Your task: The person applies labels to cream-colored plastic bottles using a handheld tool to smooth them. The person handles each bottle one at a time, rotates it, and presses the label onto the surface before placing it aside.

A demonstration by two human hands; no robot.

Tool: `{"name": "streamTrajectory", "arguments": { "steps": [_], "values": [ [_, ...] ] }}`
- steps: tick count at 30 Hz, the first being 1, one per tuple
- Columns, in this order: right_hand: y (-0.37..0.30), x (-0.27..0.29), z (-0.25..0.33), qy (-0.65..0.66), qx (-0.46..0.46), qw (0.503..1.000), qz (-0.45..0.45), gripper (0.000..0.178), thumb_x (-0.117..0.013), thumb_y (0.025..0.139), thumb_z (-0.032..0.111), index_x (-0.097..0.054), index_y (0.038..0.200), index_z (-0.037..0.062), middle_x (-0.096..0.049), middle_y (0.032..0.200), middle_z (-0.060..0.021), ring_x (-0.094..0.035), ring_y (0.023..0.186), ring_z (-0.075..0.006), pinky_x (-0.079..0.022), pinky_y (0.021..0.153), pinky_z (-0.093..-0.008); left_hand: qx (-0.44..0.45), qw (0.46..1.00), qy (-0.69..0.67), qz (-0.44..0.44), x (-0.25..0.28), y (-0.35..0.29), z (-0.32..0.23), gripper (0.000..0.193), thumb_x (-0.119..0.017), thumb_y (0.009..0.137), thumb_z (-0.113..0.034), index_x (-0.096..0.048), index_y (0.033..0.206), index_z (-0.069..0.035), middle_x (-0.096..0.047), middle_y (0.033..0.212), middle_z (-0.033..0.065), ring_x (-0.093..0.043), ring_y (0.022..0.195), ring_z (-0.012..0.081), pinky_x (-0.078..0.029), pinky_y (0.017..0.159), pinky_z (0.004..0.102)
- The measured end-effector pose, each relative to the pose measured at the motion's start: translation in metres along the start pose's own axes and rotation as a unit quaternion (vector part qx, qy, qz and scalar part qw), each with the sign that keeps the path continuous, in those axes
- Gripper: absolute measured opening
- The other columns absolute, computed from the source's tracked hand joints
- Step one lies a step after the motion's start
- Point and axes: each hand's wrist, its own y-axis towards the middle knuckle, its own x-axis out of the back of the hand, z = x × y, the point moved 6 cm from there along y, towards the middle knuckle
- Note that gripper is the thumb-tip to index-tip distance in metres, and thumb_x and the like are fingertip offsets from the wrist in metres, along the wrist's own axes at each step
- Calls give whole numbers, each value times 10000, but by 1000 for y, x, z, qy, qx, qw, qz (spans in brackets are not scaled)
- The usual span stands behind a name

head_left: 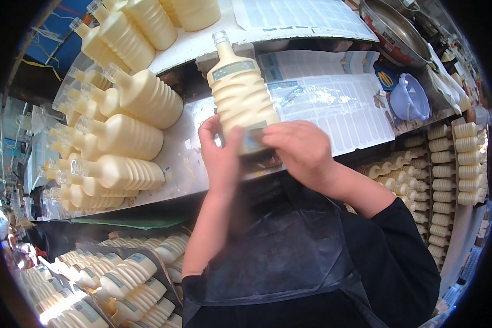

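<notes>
A cream ribbed bottle (243,101) with a clear threaded neck leans back against the raised shelf's edge, its neck pointing away from me. A grey-green label band (233,69) crosses its shoulder. My left hand (221,150) grips the lower left side, thumb on the front and fingers round the edge. My right hand (303,145) is closed at the lower right, its fingertips pinched at the end of a small dark label (255,136) against the bottle's base. The fingers partly hide this label, so how much of it is stuck down I cannot tell.
Sheets of labels (339,117) lie right of the bottle; another sheet (306,15) is on the shelf. Stacked unlabelled bottles (126,136) fill the left. A purple bucket (409,98) and metal pan (396,33) stand right. Crates of labelled bottles (128,273) sit below left.
</notes>
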Motion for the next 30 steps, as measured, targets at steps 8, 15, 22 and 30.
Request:
{"name": "streamTrajectory", "arguments": {
  "steps": [8,15,22,30],
  "values": [
    [28,-32,32,-20,40,994,102,273,-673,789,56,-712,1059,42,-694,960,-66,-691,865,-247,-528,748,-366,53,996,-68,11,14,15,-4,278,-669,967,-141,-617,1191,14,-635,1164,92,-579,1097,169,-473,973,322],
    [21,-28,7,39,-38,992,115,253,-697,859,61,-681,1110,37,-685,901,-103,-697,808,-294,-550,700,-400,-27,998,-62,-18,31,56,-30,184,-629,997,-109,-663,1142,0,-659,1064,44,-578,1012,121,-471,923,278],
    [72,-17,-69,103,-284,951,-65,265,-651,946,80,-581,1194,23,-701,1029,-202,-710,935,-379,-563,811,-416,-101,994,42,12,4,95,-77,210,-629,1006,-139,-679,1171,-19,-666,1044,16,-583,960,106,-484,884,270],
    [67,-40,-108,74,-318,943,-62,286,-539,991,132,-563,1240,-7,-671,1147,-226,-638,1098,-413,-501,943,-471,-181,921,339,58,-25,156,-79,421,-571,978,-282,-666,1339,-87,-730,1148,86,-655,969,307,-503,952,432]
  ]
}}
